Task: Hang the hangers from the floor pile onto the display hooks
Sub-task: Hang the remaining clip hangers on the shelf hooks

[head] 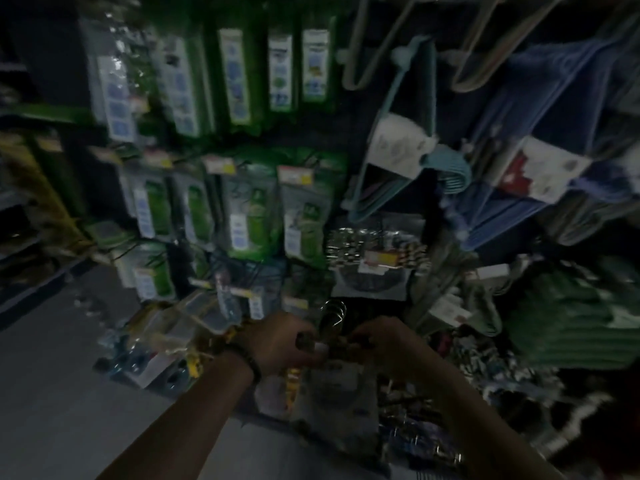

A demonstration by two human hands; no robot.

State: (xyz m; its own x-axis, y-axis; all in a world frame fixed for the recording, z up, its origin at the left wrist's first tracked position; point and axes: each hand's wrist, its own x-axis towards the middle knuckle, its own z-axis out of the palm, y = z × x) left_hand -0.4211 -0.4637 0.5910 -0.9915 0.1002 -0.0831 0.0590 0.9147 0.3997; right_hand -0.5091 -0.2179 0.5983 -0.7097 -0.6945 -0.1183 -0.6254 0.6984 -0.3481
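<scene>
The view is dark and blurred. My left hand (284, 341) and my right hand (384, 341) meet low in the middle and together grip a bundle of hangers (334, 344), whose metal hooks (333, 311) stick up between them. Below and to the right lies the floor pile of hanger packs (433, 410). On the display wall hang teal hangers (391, 161), blue hangers (540, 140) and beige hangers (374, 46). Folded green hangers (571, 323) are stacked at the right.
Green packaged goods (242, 202) hang in rows on the left half of the wall. Clear plastic packs (166, 341) lie on the grey floor (52, 393) at the left. Shelving (20, 202) runs along the far left.
</scene>
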